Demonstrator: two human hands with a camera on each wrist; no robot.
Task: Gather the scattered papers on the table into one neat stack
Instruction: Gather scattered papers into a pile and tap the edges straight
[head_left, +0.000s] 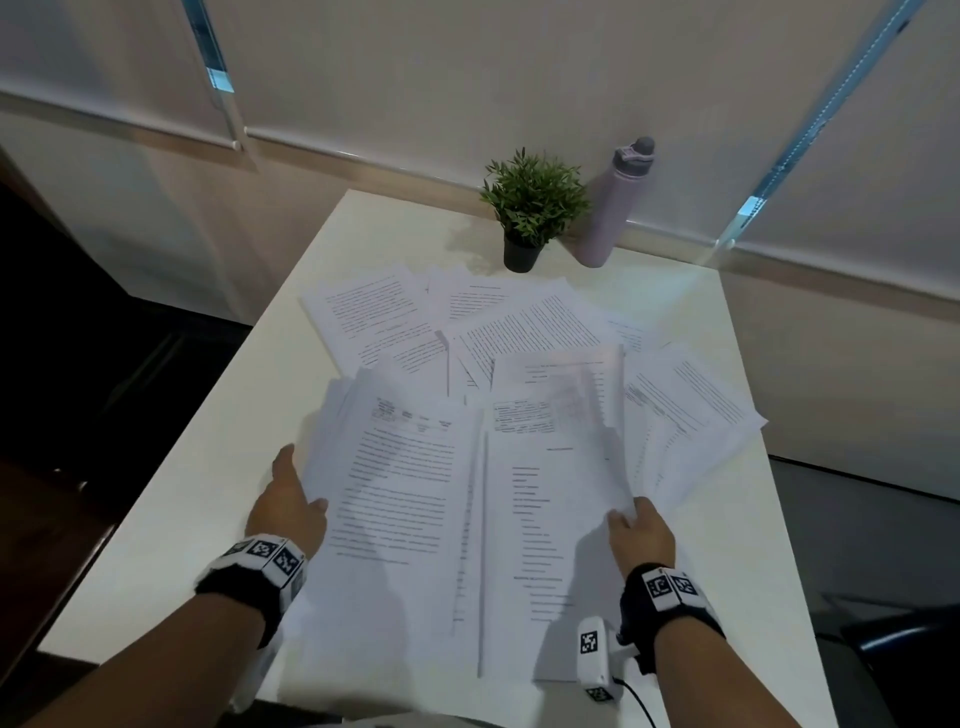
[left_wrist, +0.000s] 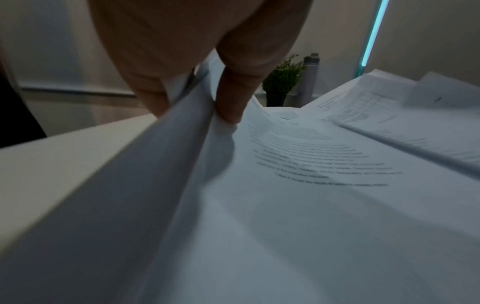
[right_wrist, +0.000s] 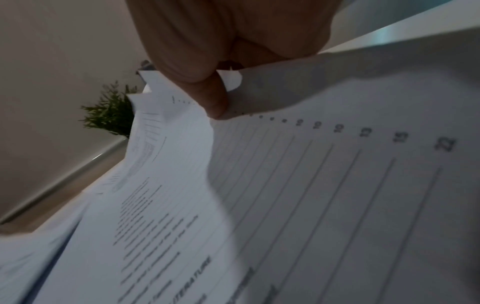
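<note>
Papers: near batch (head_left: 415, 499) at 6 o'clock on table (head_left: 208, 467), pinched by left hand (head_left: 289, 501) and right hand (head_left: 640, 530); far sheets (head_left: 467, 322) at 12 ungathered; stack unsquared, roughly half done.

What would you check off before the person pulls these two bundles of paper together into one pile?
1. Left hand holds its bundle, thumb on top: ok.
2. Right hand pinches its bundle near the edge: ok.
3. Bundle edges squared: not ok, the sheets are fanned and the corners stagger.
4. All loose papers collected: not ok, many still lie spread across the far half of the table.
5. Potted plant and bottle stand beyond the papers, out of the way: ok.
6. Any sheets caught under the bundles: cannot tell.
</note>
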